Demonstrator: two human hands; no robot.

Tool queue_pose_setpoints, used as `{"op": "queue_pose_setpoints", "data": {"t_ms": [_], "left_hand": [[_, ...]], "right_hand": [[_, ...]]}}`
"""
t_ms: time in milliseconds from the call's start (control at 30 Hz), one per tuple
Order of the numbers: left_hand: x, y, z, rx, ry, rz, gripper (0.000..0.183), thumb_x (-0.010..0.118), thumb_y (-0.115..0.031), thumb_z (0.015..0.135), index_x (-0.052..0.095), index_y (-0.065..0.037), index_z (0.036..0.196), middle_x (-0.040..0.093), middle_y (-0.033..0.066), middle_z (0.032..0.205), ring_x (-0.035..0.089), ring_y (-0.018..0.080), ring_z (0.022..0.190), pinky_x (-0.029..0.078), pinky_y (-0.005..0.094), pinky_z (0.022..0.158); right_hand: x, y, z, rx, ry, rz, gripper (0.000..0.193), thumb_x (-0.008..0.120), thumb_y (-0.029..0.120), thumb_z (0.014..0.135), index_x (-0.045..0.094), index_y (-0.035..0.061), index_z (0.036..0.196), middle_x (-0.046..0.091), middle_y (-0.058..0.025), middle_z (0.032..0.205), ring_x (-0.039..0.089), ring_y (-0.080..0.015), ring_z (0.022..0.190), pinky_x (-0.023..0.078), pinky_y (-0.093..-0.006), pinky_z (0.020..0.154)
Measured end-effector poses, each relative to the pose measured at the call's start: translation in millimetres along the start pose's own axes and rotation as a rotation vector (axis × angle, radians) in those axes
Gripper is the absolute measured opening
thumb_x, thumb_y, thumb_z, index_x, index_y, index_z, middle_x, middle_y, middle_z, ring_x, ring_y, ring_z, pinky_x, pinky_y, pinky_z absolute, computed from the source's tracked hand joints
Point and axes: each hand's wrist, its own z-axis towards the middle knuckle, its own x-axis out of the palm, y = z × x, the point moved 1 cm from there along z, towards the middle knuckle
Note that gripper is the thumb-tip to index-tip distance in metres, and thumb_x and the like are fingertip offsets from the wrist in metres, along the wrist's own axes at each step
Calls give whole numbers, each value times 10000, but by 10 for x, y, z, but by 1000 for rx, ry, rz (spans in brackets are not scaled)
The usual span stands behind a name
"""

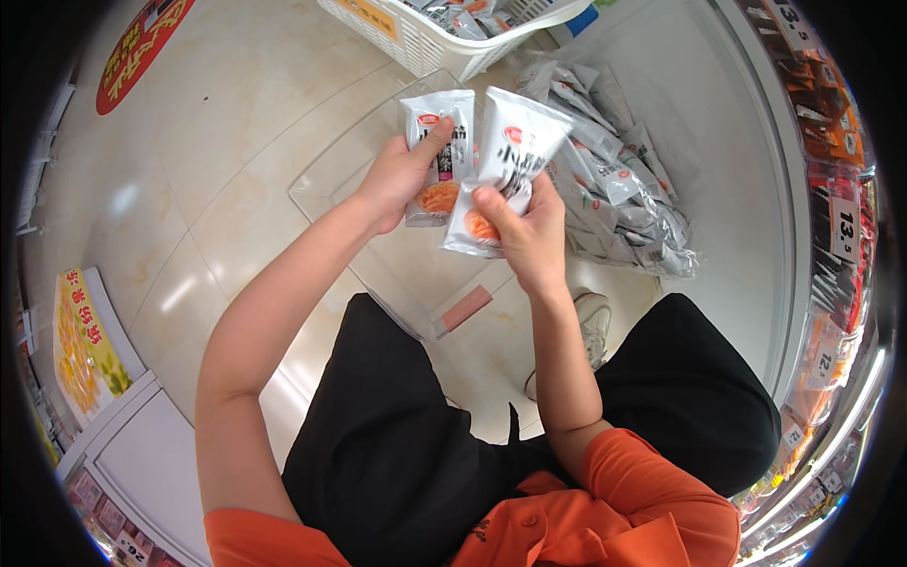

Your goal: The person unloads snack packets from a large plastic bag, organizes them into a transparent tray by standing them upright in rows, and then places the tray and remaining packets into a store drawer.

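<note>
My left hand is closed around a white snack packet with a picture of orange food on it, its thumb lying across the front. Just right of it, my right hand grips a second white snack packet, tilted and slightly overlapping the first. Whether either hand has more packets behind the front one is hidden. Beneath both hands a clear plastic bin rests on the floor, with a pinkish label on its near edge.
To the right lies a clear plastic bag full of similar packets. A white slatted basket holding more packets stands at the far side. Stocked shelves with price tags line the right. A white shelf unit stands at lower left.
</note>
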Motion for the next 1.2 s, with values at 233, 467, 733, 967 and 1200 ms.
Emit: {"op": "queue_pose_setpoints", "data": {"t_ms": [233,467,733,967,1200], "left_hand": [[270,-43,-134,-34,83,-192,535,459,-526,947,553,-56,1182,612,62,1115,585,124,990,480,276,825],[356,-127,-259,99,64,-36,461,564,-426,927,508,-55,1196,607,26,989,591,78,895,487,267,774],[161,-3,-208,23,-132,-296,471,486,-492,945,537,-53,1107,630,41,902,641,138,769,529,302,695],[-196,519,133,-276,-619,-294,598,320,-507,988,504,11,1223,597,117,1142,589,208,1011,491,372,829],[-444,664,454,-382,-789,-125,536,282,-433,1003,512,-5,1227,569,100,1210,565,224,1044,466,427,863]], "right_hand": [[-14,21,78,39,1,-255,300,584,261,949,595,-35,995,635,-14,801,543,-34,659,452,-204,575],[-9,70,150,-40,69,-665,433,735,347,798,596,-35,949,621,-107,802,590,-177,738,469,-305,649],[30,-133,66,153,253,-163,496,776,301,774,574,-38,1075,653,-116,922,616,-138,811,494,-298,679],[145,-626,15,84,161,-686,221,771,129,702,684,-26,834,678,-90,698,641,-136,614,494,-284,585],[354,-1122,147,-198,20,-1132,303,720,139,697,677,61,987,638,-125,1039,620,-316,913,507,-415,750]]}}
